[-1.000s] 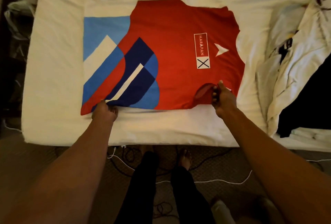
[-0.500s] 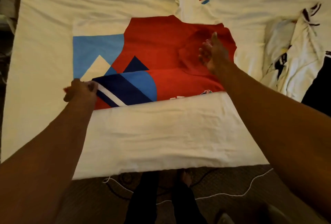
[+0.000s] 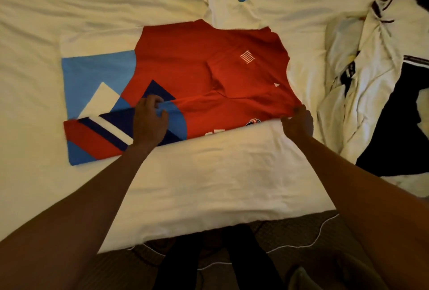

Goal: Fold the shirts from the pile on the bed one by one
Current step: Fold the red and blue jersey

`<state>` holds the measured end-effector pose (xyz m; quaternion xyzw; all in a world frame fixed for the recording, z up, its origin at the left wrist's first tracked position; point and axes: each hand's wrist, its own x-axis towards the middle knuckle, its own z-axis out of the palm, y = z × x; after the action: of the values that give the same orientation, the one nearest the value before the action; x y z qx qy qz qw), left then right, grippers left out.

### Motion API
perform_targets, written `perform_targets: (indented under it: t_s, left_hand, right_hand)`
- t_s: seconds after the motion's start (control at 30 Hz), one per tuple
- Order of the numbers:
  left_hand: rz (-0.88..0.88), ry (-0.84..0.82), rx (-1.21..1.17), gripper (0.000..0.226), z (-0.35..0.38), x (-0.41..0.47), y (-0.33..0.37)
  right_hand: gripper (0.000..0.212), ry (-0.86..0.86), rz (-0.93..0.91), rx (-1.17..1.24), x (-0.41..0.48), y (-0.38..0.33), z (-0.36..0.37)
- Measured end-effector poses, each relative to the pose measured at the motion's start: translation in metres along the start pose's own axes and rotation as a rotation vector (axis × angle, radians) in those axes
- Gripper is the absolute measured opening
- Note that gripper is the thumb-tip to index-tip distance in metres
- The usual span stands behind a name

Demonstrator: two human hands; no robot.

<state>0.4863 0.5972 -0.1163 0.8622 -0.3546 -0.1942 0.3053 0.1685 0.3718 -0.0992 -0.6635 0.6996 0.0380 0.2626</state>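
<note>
Standing at the near edge of the bed (image 3: 209, 185), with a white cable (image 3: 320, 231) trailing on the floor by my feet. Both arms are reaching out over bare sheet.

The left hand (image 3: 148, 125) is lying on the blue-patterned part of the shirt (image 3: 197, 62), its fingers curled and pinching the edge of the flap that is turned over away from me. The right hand (image 3: 296, 123) is curling round the same near edge at the shirt's right end and gripping the red cloth there. Neither hand is slack.

The shirt is lying flat just beyond my hands. Its long axis is running left to right across me, with the patterned end at my left and the plain red end at my right. The near long side is looking done.

Farther out, a white sleeve (image 3: 228, 4) with a red and blue tab is sticking out past the far edge. It is lying between my hands in line, somewhat closer to the right one. I am judging the far side to be next, and it is lying straight ahead, away from both hands.

The pile (image 3: 362, 76) of white and dark shirts is waiting well off to my right.
</note>
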Motion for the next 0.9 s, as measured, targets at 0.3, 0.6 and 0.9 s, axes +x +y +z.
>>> perform_targets:
  t_s: [0.3,0.6,0.9]
  left_hand:
    - [-0.087,-0.19,0.347,0.04,0.077,0.041,0.049]
    - [-0.285,0.003,0.266,0.019,0.087,0.048,0.055]
    - [-0.383,0.367,0.308,0.031,0.058,-0.027,0.017]
  right_hand:
    - [0.023,-0.15,-0.262,-0.337,0.068,0.03,-0.02]
    - [0.022,-0.162,-0.308,-0.336,0.089,0.049,-0.034]
    - [0.047,0.067,-0.85,-0.169,0.025,-0.046,0.018]
